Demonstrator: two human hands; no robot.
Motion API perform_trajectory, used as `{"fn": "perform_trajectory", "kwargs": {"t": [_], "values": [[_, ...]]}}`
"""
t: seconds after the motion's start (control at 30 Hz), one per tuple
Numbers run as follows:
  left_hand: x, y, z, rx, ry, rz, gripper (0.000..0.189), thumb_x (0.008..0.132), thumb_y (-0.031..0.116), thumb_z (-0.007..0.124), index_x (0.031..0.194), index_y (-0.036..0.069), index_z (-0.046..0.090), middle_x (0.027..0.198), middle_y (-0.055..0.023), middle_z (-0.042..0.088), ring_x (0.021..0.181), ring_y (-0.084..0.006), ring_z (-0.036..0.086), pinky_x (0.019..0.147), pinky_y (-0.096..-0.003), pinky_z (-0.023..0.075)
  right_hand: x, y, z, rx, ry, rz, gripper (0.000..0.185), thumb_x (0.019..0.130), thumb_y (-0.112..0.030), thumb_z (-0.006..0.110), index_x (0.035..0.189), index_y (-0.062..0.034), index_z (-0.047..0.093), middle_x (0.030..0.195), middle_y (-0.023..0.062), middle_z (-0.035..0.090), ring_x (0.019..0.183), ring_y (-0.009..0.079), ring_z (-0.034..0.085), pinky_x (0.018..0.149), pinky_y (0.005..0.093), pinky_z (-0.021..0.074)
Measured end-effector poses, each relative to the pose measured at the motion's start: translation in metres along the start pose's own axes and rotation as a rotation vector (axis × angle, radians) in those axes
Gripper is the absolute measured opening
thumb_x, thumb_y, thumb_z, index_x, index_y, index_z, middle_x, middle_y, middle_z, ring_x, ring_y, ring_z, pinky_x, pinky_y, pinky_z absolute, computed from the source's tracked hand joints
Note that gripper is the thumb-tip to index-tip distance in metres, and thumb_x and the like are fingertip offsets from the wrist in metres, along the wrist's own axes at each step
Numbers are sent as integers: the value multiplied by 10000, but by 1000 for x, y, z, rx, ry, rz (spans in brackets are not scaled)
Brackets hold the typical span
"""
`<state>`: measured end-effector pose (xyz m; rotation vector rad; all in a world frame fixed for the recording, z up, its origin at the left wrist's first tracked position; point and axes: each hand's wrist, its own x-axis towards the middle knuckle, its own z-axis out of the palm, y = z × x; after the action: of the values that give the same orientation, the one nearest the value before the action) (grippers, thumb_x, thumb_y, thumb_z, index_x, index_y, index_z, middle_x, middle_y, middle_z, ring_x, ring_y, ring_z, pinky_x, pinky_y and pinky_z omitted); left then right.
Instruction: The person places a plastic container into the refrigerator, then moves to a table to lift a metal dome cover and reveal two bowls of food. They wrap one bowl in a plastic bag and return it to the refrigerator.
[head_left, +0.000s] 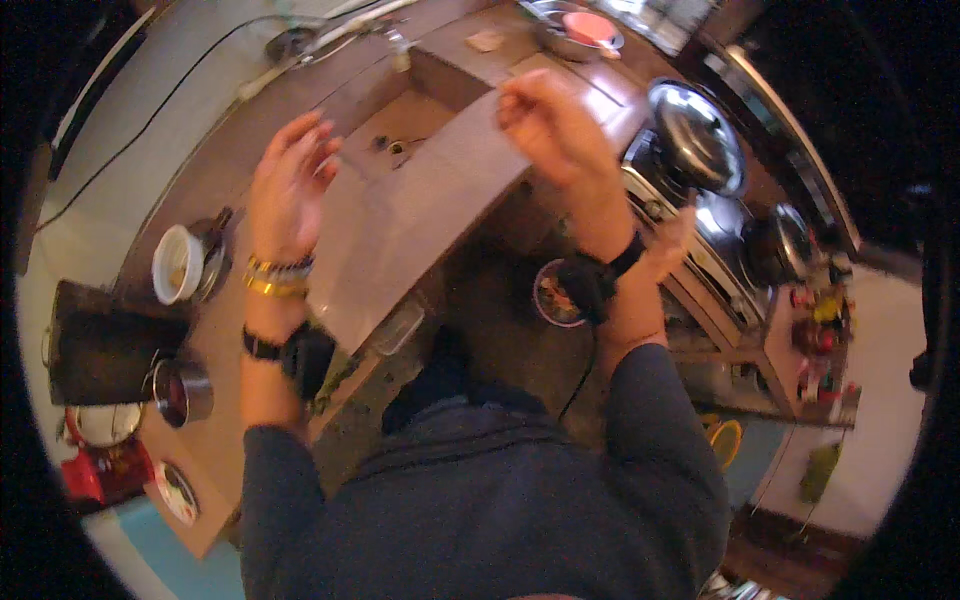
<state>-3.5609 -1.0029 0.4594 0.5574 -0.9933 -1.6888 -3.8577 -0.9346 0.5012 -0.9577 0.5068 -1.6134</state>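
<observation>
My left hand (289, 187) is raised over the counter (382, 232), left of the sink basin (416, 116), with fingers slightly bent and apart. It holds nothing, and gold-coloured bangles circle its wrist. To the right of the basin is my right hand (551, 131), also raised, its fingers curled and blurred. Nothing shows in it, but the inside of the curl is hidden. Both wrists carry black straps with a dark device. Beside my right wrist a blurred, finger-like shape (675, 236) stands out; what it belongs to I cannot tell. The basin's drain (396, 148) is visible.
A stove (637, 184) with a shiny domed lid (697, 135) and a dark pot (776, 244) stands right. Leftward are a white bowl (178, 264), a black container (105, 349) and a metal cup (182, 391). A bin of scraps (555, 294) sits below.
</observation>
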Motion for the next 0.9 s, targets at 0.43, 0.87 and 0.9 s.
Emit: {"fn": "perform_trajectory", "kwargs": {"t": [0.43, 0.87, 0.9], "values": [[182, -25, -8, 52, 174, -64, 189, 923, 167, 571, 1101, 114, 604, 1031, 5, 615, 914, -100, 570, 763, -250, 448, 237, 136, -159, -392, 1, 258, 80, 848, -98, 636, 856, -20, 653, 805, 96, 663, 739, 177, 614, 676, 299, 500], [406, -137, 3, 1874, 114, 935, 341, 868, 386, 578, 1139, 181, 607, 1191, -65, 552, 1203, -321, 459, 933, -482, 427, 306, 227, -234, -403, -446, 513, 257, 956, -92, 458, 1187, 1, 520, 1175, 114, 565, 1049, 205, 567, 928, 329, 469], [414, -139, 0, 1748, 50, 795, 319, 847, 427, 588, 1053, 186, 620, 1181, -36, 548, 1233, -319, 436, 898, -484, 440, 313, 231, -235, -171, -331, 601, 231, 958, -93, 452, 1163, -17, 526, 1152, 96, 569, 1013, 191, 572, 885, 311, 481]]}}
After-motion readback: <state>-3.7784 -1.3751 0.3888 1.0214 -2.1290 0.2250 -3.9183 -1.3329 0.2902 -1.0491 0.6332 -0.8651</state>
